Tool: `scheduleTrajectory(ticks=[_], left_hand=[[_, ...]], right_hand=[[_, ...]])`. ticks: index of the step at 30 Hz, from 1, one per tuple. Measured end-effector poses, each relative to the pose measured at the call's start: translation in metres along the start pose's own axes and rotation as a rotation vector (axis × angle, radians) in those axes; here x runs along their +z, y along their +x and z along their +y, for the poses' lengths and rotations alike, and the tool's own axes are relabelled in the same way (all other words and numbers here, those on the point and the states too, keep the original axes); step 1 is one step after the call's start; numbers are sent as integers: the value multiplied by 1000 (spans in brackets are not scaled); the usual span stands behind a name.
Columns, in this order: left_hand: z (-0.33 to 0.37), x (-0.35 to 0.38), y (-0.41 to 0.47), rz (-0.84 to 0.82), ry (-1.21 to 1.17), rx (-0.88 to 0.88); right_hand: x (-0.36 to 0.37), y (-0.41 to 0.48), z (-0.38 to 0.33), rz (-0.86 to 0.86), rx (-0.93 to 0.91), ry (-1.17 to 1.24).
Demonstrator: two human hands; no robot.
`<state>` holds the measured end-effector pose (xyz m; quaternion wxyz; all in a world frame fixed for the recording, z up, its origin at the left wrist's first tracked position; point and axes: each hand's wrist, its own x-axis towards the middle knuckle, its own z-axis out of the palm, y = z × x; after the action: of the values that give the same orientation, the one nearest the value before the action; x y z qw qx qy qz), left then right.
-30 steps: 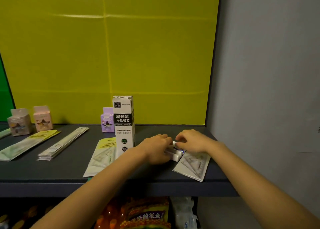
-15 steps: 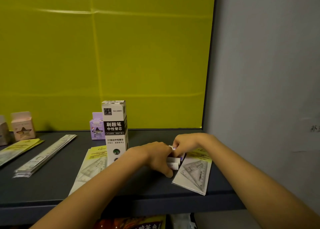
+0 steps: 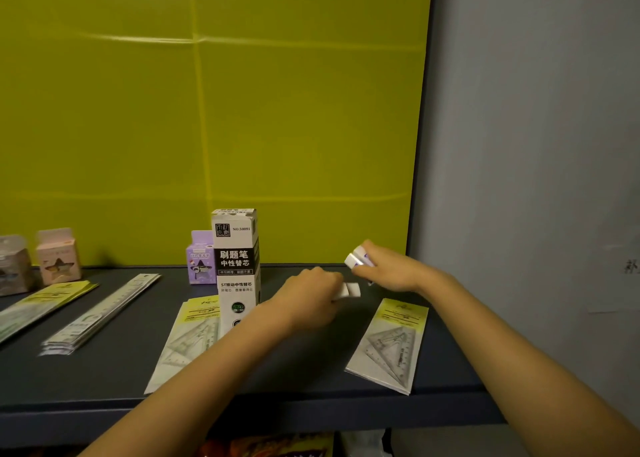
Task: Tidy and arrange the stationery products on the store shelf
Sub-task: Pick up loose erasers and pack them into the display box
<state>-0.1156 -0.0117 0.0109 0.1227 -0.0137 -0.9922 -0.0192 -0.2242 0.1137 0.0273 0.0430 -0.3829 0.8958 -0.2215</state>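
Observation:
My right hand (image 3: pixel 391 271) holds a small white eraser (image 3: pixel 354 259) with a purple sleeve, lifted above the dark shelf (image 3: pixel 311 387) near its back right. My left hand (image 3: pixel 311 295) grips another small white eraser (image 3: pixel 349 289) just above the shelf surface, a little below and left of the first. A tall white and black refill box (image 3: pixel 235 266) stands upright left of my left hand. A packet of set squares (image 3: pixel 391 345) lies flat under my right forearm, and a second packet of set squares (image 3: pixel 187 342) lies left of the box.
A purple box (image 3: pixel 199 259) stands behind the refill box. Ruler packets (image 3: pixel 100 314) and a yellow-topped packet (image 3: pixel 41 306) lie at the left, with a pink box (image 3: pixel 59 259) and a clear box (image 3: pixel 12 269) behind. A grey wall (image 3: pixel 519 179) bounds the right.
Both hands rose from the pile on the set square packet and drew apart, each with an eraser. My right hand moved up and back; the camera tilted up and left.

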Motion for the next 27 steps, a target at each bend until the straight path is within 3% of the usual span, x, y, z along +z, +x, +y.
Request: scheduleTrajectory(ticks=[4, 8, 12, 22, 27], left_hand=[[4, -36, -18, 132, -178, 22], [-2, -74, -48, 216, -236, -25], [-26, -93, -89, 270, -210, -180], [-131, -83, -246, 134, -183, -685], [-169, -86, -333, 111, -9, -893]], right_hand=[[-28, -29, -13, 146, -82, 216], [-43, -61, -37, 169, -162, 297], [-35, -81, -66, 102, -285, 252], [77, -71, -179, -108, -672, 74], [132, -58, -254, -175, -762, 59]])
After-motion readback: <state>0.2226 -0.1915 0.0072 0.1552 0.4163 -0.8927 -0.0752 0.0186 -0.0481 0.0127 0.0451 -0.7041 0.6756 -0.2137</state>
